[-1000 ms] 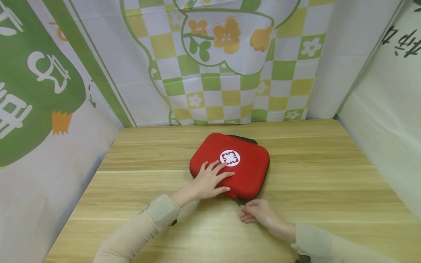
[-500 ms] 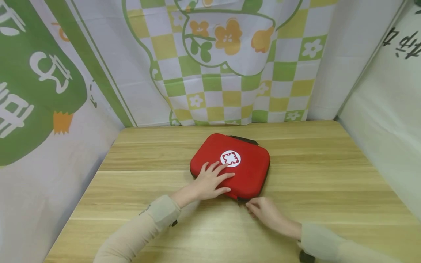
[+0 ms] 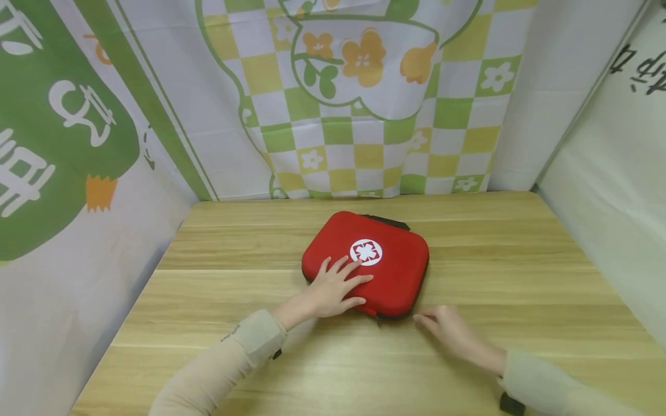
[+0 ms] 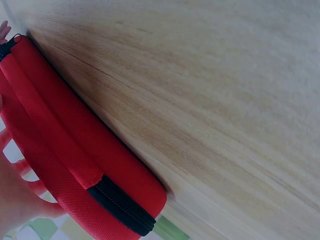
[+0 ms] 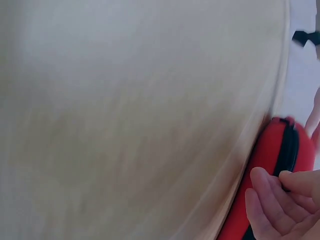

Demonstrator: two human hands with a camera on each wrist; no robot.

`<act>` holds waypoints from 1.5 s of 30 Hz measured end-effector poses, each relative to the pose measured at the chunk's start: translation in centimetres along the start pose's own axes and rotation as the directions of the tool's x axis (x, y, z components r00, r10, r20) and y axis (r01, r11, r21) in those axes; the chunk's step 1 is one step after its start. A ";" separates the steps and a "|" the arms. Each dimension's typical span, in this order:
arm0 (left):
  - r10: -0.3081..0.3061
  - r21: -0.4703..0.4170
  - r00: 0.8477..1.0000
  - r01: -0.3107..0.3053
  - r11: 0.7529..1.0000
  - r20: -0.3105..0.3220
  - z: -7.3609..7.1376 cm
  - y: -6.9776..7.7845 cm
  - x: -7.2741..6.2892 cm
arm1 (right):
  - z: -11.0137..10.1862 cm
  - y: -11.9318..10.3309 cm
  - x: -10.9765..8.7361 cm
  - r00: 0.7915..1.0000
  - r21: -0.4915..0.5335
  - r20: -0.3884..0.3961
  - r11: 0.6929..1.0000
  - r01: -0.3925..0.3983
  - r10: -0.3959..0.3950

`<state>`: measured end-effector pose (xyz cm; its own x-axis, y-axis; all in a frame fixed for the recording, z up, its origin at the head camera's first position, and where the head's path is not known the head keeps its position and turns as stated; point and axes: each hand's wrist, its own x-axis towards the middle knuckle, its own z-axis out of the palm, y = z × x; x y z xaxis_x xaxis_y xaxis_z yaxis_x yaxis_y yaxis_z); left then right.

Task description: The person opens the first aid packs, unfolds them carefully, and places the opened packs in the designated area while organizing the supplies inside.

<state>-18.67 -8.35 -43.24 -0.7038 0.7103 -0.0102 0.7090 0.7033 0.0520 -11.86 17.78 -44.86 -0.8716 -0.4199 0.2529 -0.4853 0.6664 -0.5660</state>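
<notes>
A red first-aid case [image 3: 398, 277] with a white round emblem lies on the table, set at a slant. My left hand [image 3: 330, 292] rests on its lid, fingers spread. At the case's near right corner, my right hand [image 3: 450, 329] pinches a zipper pull between thumb and forefinger; the fingertips mostly hide the pull. The black zipper [image 5: 289, 150] runs along the case's side in the right wrist view. In the left wrist view, another stretch of black zipper [image 4: 122, 205] shows at one end of the red side, and a small black loop [image 4: 18, 38] at the other.
The case's black handle [image 3: 387, 221] sticks out at its far side. Under everything is a wooden table [image 3: 234, 242]. A patterned cloth [image 3: 354, 133] hangs behind its back edge, with printed cloths at both sides.
My right hand has moved right along the case's near edge to round the near right corner, still pinching. My left hand and the case have stayed nearly in place.
</notes>
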 end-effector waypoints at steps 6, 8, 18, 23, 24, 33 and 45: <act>0.005 -0.005 1.000 -0.005 1.000 -0.002 -0.1 0.1 0.0 | -1.4 2.7 1.2 0.998 -0.046 -0.032 0.998 -0.052 0.050; 0.006 -0.005 1.000 -0.006 1.000 0.001 -0.1 0.1 0.0 | -1.8 3.7 1.9 0.998 -0.060 -0.048 0.997 -0.050 0.047; 0.005 0.004 1.000 -0.005 1.000 0.005 -0.1 0.1 0.1 | -3.6 7.7 5.4 0.993 -0.073 -0.095 0.995 -0.074 0.067; 0.004 0.012 1.000 -0.004 1.000 -0.002 0.1 0.1 0.0 | -4.1 8.9 6.7 0.991 -0.068 -0.112 0.994 -0.080 0.072; 0.004 0.014 1.000 -0.004 1.000 -0.004 0.1 0.1 -0.1 | -4.1 9.0 7.0 0.991 -0.075 -0.118 0.994 -0.074 0.065; 0.001 0.011 1.000 -0.001 1.000 -0.015 0.2 -0.1 -0.2 | -4.4 10.0 7.7 0.995 0.010 -0.029 0.995 -0.100 0.100; 0.007 0.012 1.000 -0.007 1.000 -0.020 0.0 0.0 -0.2 | -4.4 11.2 8.1 0.963 0.288 0.141 0.922 -0.261 0.229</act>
<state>-18.53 -8.45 -43.25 -0.6994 0.7146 0.0097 0.7144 0.6986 0.0398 -24.73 24.58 -45.69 -0.9409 -0.3387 0.0037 -0.1999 0.5465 -0.8132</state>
